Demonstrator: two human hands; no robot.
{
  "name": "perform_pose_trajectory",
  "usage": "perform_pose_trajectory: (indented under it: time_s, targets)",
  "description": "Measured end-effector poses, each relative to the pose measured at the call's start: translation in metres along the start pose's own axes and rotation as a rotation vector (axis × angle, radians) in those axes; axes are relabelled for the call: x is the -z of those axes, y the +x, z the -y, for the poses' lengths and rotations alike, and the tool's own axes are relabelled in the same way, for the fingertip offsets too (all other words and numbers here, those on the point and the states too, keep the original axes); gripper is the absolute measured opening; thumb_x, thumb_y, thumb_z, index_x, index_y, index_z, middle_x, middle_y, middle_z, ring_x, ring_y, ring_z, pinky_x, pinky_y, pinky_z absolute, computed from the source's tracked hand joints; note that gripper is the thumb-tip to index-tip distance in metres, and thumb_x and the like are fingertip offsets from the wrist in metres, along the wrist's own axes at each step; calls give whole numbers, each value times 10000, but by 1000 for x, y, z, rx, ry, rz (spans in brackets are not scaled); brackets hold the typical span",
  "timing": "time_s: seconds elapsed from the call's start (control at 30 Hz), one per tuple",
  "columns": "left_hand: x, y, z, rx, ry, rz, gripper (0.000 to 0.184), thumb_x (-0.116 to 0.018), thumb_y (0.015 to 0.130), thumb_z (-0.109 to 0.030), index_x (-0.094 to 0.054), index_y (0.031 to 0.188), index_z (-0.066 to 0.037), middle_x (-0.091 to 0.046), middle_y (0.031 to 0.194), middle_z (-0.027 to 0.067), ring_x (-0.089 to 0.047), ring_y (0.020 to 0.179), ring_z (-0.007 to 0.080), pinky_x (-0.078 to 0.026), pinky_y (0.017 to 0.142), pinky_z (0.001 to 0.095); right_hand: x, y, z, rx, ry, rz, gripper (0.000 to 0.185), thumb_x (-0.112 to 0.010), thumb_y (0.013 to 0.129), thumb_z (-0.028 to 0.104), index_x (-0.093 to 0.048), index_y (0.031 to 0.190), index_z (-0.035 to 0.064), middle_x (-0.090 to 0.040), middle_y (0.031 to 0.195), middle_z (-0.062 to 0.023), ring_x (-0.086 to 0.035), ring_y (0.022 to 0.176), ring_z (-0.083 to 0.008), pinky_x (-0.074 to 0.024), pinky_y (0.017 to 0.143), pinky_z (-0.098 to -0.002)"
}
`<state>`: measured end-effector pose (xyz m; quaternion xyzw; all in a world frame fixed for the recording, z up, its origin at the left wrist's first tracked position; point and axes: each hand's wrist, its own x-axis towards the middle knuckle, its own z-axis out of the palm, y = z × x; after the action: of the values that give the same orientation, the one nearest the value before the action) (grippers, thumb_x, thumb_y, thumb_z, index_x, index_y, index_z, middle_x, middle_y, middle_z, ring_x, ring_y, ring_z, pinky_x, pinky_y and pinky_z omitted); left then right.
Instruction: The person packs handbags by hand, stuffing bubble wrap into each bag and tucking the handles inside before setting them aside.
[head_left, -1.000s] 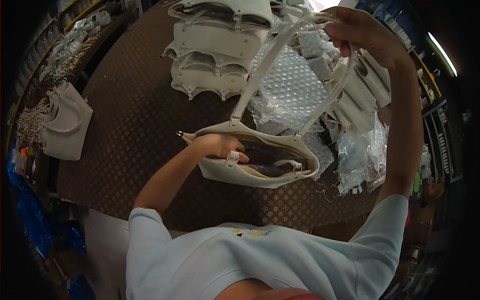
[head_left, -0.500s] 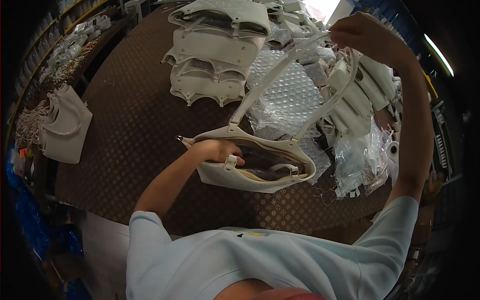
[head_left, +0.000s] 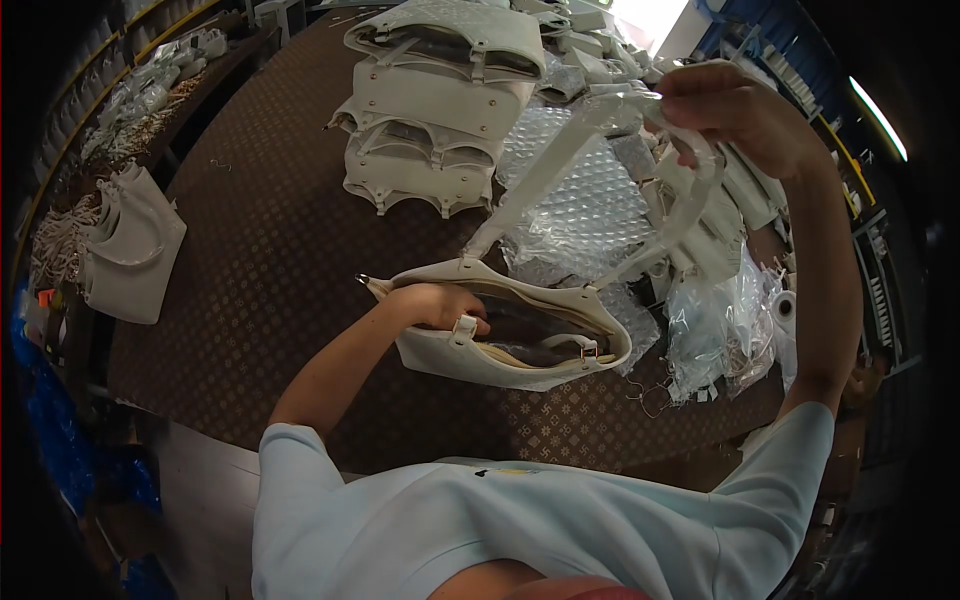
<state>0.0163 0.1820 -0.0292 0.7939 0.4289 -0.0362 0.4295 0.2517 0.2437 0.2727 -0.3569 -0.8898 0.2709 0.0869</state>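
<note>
A cream handbag [head_left: 510, 364] sits on the brown patterned table, its mouth facing up and its zip edges apart. At its left end my left hand [head_left: 440, 305] reaches over the rim, fingers curled at the near strap tab and partly hidden in the opening. My right hand [head_left: 725, 115] is raised at the upper right, closed on the top of the bag's long far handle [head_left: 545, 175]. Clear plastic film covers that handle, which stretches upward from the bag. The near handle droops into the bag's mouth.
Several cream handbags are stacked [head_left: 440, 95] at the back. Bubble wrap [head_left: 575, 190] lies behind the bag. Clear plastic bags [head_left: 710, 320] and more cream bags crowd the right. Another cream handbag [head_left: 135, 245] stands at the left, by a side shelf. The brown patterned table [head_left: 250, 230] has a curved-looking edge.
My right hand has shifted slightly down and turned, and the film-covered handle now bends more sharply under it. My left hand and the bag stay nearly in place.
</note>
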Motion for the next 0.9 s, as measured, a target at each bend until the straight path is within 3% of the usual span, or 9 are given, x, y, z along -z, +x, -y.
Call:
perform_pose_trajectory:
  time_s: [0.03,0.1,0.23,0.3,0.63,0.7,0.73,0.8,0.9]
  targets:
    - [-1,0,1,-14,3,-26,525,-494,844,-472,-593,1160,-64,-590,1159,157,-553,1062,305,-413,918,371,0,-5,-2,1,0,2,231,-555,889,196,-638,983,2,-598,676,-39,-534,525,-64,-472,533,-230]
    - [-1,3,4,-16,-6,-1,512,-501,844,-465,-599,1151,-68,-600,1139,147,-564,1035,297,-420,902,365,0,-16,-6,393,16,45,314,-461,930,263,-627,899,-2,-562,632,-61,-550,506,-97,-557,627,-281]
    - [-4,5,1,-23,-17,29,476,-520,841,-446,-610,1140,-87,-623,1088,121,-587,973,272,-433,863,345,-5,-7,-9,268,741,431,319,-511,908,313,-601,773,38,-530,559,-30,-508,445,-91,-553,602,-276]
    - [-6,8,4,-30,4,36,469,-524,842,-441,-609,1143,-92,-624,1082,122,-585,974,271,-433,863,345,-3,-9,-13,216,568,143,332,-534,893,361,-572,730,74,-514,514,-9,-519,453,-87,-549,603,-266]
    - [4,24,5,15,44,79,497,-519,827,-464,-594,1182,-124,-608,1131,125,-565,1029,271,-416,898,355,16,-35,20,445,-46,400,268,-687,810,192,-615,961,-18,-627,710,-34,-601,639,-75,-518,614,-219]
    - [6,22,1,19,44,83,492,-519,826,-455,-594,1182,-125,-608,1133,122,-566,1030,269,-417,898,353,15,-33,29,-18,-370,206,323,-676,821,220,-611,1025,-23,-651,737,-64,-626,660,-106,-531,620,-235]
    - [7,20,-1,36,34,83,488,-520,823,-448,-597,1178,-123,-608,1135,118,-565,1031,267,-418,899,353,12,-29,24,-20,-371,206,323,-676,821,220,-611,1025,-23,-651,737,-64,-626,660,-106,-531,620,-235]
    - [5,22,-1,50,27,90,484,-521,820,-441,-599,1174,-121,-608,1137,114,-565,1032,266,-419,899,352,-1,-15,1,-72,-1114,-529,132,-627,812,149,-545,809,46,-621,716,-6,-578,575,-107,-430,509,-286]
    - [5,27,3,23,-2,83,487,-525,812,-445,-607,1166,-121,-610,1137,111,-568,1027,260,-421,900,350,-22,5,-22,147,-1182,-815,111,-557,866,143,-568,888,35,-623,741,-1,-604,605,-135,-472,557,-287]
